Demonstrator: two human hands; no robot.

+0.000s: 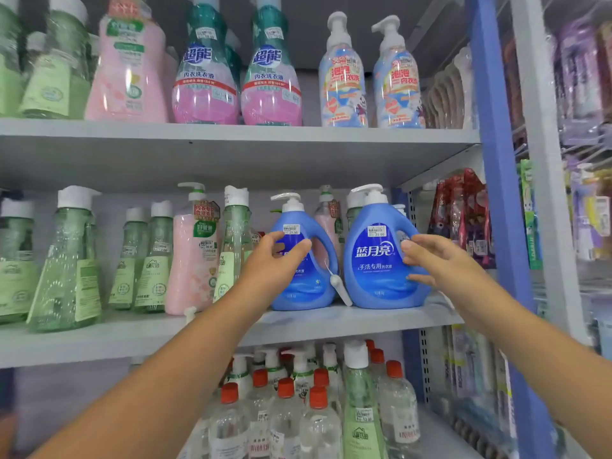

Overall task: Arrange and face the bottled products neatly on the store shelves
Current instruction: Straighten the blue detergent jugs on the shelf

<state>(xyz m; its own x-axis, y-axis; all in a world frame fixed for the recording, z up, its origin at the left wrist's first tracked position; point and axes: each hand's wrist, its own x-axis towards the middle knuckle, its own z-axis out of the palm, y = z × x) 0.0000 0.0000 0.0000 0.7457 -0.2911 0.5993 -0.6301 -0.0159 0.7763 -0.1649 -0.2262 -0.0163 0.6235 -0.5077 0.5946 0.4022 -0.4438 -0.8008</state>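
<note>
Two blue pump detergent bottles stand upright side by side at the right end of the middle shelf [364,321]. My left hand [275,263] grips the front of the left blue bottle [308,286], thumb and fingers curled round its label. My right hand [430,256] holds the right blue bottle [374,260] at its handle side, fingertips on the label edge. The right bottle's label faces forward. A small white tag [339,288] hangs between the two bottles.
Green and pink bottles [192,256] fill the middle shelf to the left. Pink, teal and foam-pump bottles [270,81] line the top shelf. Clear red-capped bottles [284,422] crowd the bottom shelf. A blue upright post [496,193] bounds the shelves on the right.
</note>
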